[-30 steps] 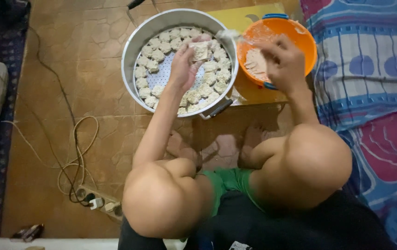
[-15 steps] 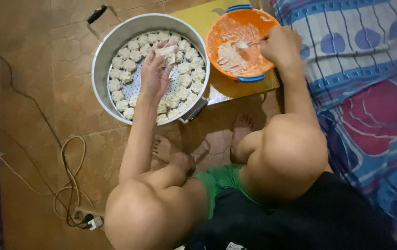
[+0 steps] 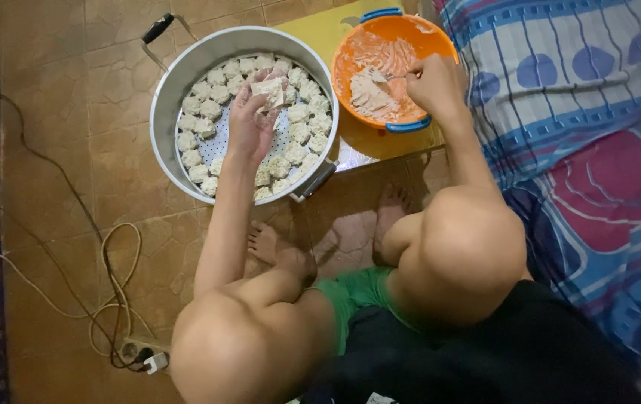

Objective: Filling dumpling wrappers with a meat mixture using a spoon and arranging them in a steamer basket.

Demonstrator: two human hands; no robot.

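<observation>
Head view: looking straight down on a person seated on the floor, knees bent up, both arms stretched forward.
Left hand [image 3: 249,123]: raised over the steamer, palm up, fingers cupped around one pale dumpling [image 3: 269,90]; grasping it, clear of the pieces below.
Right hand [image 3: 431,81]: fingers pinched on a small utensil [image 3: 388,75] at the rim of the orange bowl, its tip in the filling; too small to tell spoon from stick.
Filling [image 3: 369,93]: pale paste smeared on the inner wall and bottom of the bowl.
Orange bowl [image 3: 425,41]: round, blue handles at the far and near edges, standing on a yellow board [image 3: 313,30].
Steamer [image 3: 167,105]: large round metal pot, just left of the bowl, perforated tray inside, black handle at the far left rim, another at the near right.
Dumplings in tray [image 3: 204,127]: pale lumps set in rings around the tray, centre patch bare under the left hand.
Floor [image 3: 96,97]: brown patterned tile; bare feet between the knees and the pot.
Cable [image 3: 115,269]: white cord looping at the left, running to a plug near the left knee.
Bedding [image 3: 590,127]: striped blue, white and pink cloth along the right side.
</observation>
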